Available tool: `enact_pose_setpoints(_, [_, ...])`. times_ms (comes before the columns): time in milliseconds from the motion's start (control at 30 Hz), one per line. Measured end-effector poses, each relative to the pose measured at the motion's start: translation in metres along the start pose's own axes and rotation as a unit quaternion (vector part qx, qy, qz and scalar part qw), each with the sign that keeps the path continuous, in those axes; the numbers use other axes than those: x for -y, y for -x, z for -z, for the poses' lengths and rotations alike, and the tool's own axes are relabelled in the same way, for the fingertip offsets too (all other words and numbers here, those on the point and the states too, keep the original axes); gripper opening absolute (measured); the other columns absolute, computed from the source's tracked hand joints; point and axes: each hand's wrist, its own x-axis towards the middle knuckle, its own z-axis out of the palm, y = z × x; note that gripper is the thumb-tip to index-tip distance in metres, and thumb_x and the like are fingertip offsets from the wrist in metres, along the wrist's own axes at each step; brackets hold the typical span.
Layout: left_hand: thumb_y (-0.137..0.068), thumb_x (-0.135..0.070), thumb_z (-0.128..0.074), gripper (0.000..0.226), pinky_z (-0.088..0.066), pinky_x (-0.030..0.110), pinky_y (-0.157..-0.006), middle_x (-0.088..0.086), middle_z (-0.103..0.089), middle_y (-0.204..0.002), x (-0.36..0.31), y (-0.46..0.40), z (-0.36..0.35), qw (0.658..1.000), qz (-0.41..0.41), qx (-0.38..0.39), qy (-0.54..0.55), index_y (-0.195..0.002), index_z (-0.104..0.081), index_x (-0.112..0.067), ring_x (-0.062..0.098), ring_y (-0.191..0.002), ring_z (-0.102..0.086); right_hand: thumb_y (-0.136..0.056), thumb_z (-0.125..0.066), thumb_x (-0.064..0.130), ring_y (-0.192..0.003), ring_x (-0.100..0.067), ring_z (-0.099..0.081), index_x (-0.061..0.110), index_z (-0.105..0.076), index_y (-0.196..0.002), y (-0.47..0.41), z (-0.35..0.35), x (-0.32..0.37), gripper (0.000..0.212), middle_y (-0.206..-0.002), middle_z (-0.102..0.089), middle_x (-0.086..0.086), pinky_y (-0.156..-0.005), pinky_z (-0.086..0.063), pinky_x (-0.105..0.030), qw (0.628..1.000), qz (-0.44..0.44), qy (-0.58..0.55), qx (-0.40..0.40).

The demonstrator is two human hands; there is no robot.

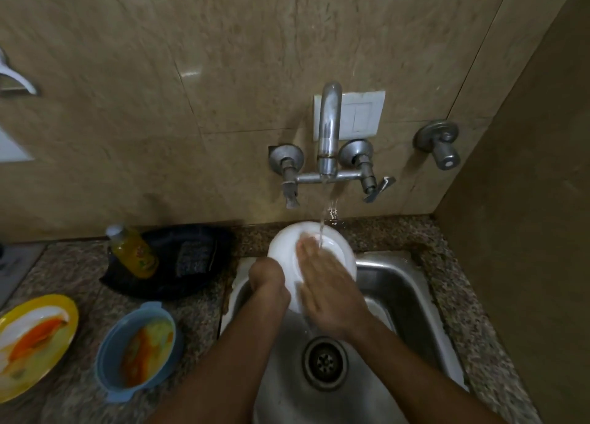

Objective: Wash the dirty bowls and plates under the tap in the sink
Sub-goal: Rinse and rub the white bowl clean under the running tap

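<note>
A white bowl [289, 251] is held tilted over the steel sink [412, 299], under the running tap [329, 129]. My left hand [269, 281] grips the bowl's left rim. My right hand [329, 286] lies flat with fingers spread on the bowl's surface, and the water stream lands on its fingertips. On the counter to the left stand a blue bowl [110, 353] and a yellow plate [68, 315], both smeared with orange food.
A yellow soap bottle [134, 251] leans in a black tray [198, 280] that also holds a scrub pad [194, 259]. The sink drain [325, 361] lies below my hands. A wall closes in on the right; a spare valve [442, 145] sticks out of the tiles.
</note>
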Motion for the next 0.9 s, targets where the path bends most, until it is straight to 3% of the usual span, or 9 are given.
enact_pose_setpoints(100, [-0.107, -0.019, -0.026, 0.044, -0.049, 0.018, -0.086, 0.014, -0.040, -0.151, -0.007, 0.005, 0.005, 0.999, 0.029, 0.014, 0.023, -0.150, -0.030, -0.011, 0.029, -0.138, -0.041, -0.104, -0.036, 0.034, -0.153, -0.015, -0.001, 0.011, -0.008, -0.158, 0.007, 0.007, -0.004, 0.065, -0.166, -0.002, -0.004, -0.123, -0.016, -0.040, 0.999, 0.035, 0.001, 0.016])
enact_pose_setpoints(200, [-0.107, -0.018, -0.030, 0.047, -0.029, 0.034, -0.115, 0.017, -0.030, -0.156, -0.002, 0.009, 0.004, 0.982, -0.093, 0.047, -0.155, -0.150, -0.026, 0.000, 0.030, -0.145, -0.028, -0.102, -0.034, 0.035, -0.152, -0.015, 0.001, 0.008, -0.009, -0.157, -0.003, 0.008, 0.001, 0.066, -0.165, -0.003, -0.007, -0.123, -0.011, -0.037, 0.999, -0.020, -0.008, -0.036])
enact_pose_setpoints(333, [-0.106, -0.017, -0.033, 0.044, -0.044, 0.027, -0.100, 0.015, -0.038, -0.152, -0.016, 0.002, 0.006, 0.999, -0.012, 0.008, -0.052, -0.148, -0.031, -0.003, 0.029, -0.141, -0.036, -0.103, -0.034, 0.033, -0.153, -0.017, -0.002, 0.009, -0.010, -0.157, 0.009, 0.011, -0.010, 0.064, -0.165, -0.005, -0.006, -0.122, -0.018, -0.044, 0.999, 0.032, -0.014, 0.000])
enact_pose_setpoints(400, [-0.106, -0.018, -0.034, 0.045, -0.039, 0.030, -0.107, 0.015, -0.036, -0.153, -0.019, 0.003, 0.004, 0.987, -0.068, -0.004, -0.145, -0.148, -0.031, -0.002, 0.029, -0.142, -0.034, -0.102, -0.027, 0.037, -0.153, -0.018, 0.001, 0.010, -0.006, -0.158, 0.004, 0.012, -0.015, 0.065, -0.166, -0.002, -0.006, -0.120, -0.019, -0.050, 0.999, -0.038, 0.002, -0.021])
enact_pose_setpoints(567, [-0.106, -0.015, -0.030, 0.045, -0.035, 0.029, -0.109, 0.014, -0.033, -0.154, -0.013, -0.006, -0.001, 0.980, -0.067, 0.007, -0.187, -0.149, -0.028, 0.000, 0.028, -0.144, -0.031, -0.102, -0.027, 0.039, -0.152, -0.018, 0.007, 0.015, -0.001, -0.158, 0.018, 0.012, -0.023, 0.066, -0.166, 0.003, -0.001, -0.122, -0.012, -0.049, 0.998, 0.010, 0.048, 0.032])
enact_pose_setpoints(667, [-0.107, -0.017, -0.027, 0.045, -0.029, 0.036, -0.114, 0.014, -0.032, -0.155, -0.014, -0.006, -0.005, 1.000, -0.019, 0.023, -0.010, -0.149, -0.028, 0.000, 0.030, -0.144, -0.030, -0.100, -0.023, 0.043, -0.152, -0.020, 0.011, 0.019, -0.002, -0.158, 0.007, 0.012, -0.025, 0.066, -0.166, 0.004, 0.001, -0.124, -0.005, -0.041, 0.996, -0.075, -0.005, -0.042])
enact_pose_setpoints(733, [-0.105, -0.020, -0.033, 0.044, -0.041, 0.044, -0.108, 0.016, -0.049, -0.144, -0.016, -0.008, -0.003, 0.951, 0.133, 0.079, 0.269, -0.142, -0.043, 0.001, 0.036, -0.132, -0.046, -0.100, -0.029, 0.042, -0.152, -0.016, 0.002, 0.024, -0.013, -0.158, 0.006, 0.013, -0.022, 0.063, -0.166, -0.007, 0.003, -0.123, -0.004, -0.031, 0.990, -0.076, -0.091, -0.079])
enact_pose_setpoints(800, [-0.098, -0.028, -0.040, 0.045, -0.046, 0.057, -0.100, 0.017, -0.063, -0.126, -0.022, -0.013, -0.001, 0.872, 0.162, 0.167, 0.430, -0.130, -0.058, -0.002, 0.041, -0.115, -0.059, -0.101, -0.044, 0.038, -0.147, -0.014, -0.024, 0.029, -0.022, -0.154, 0.005, 0.015, -0.035, 0.058, -0.160, -0.024, 0.002, -0.115, -0.024, -0.027, 0.905, -0.206, -0.337, -0.161])
enact_pose_setpoints(900, [-0.091, -0.036, -0.044, 0.048, -0.048, 0.064, -0.092, 0.017, -0.067, -0.121, -0.012, -0.051, -0.031, 0.853, 0.137, 0.218, 0.454, -0.125, -0.063, -0.008, 0.042, -0.109, -0.063, -0.099, -0.052, 0.045, -0.120, -0.026, -0.059, 0.020, -0.051, -0.138, -0.006, 0.028, -0.052, 0.047, -0.136, -0.060, -0.010, -0.094, -0.049, -0.038, 0.586, -0.423, -0.669, -0.172])
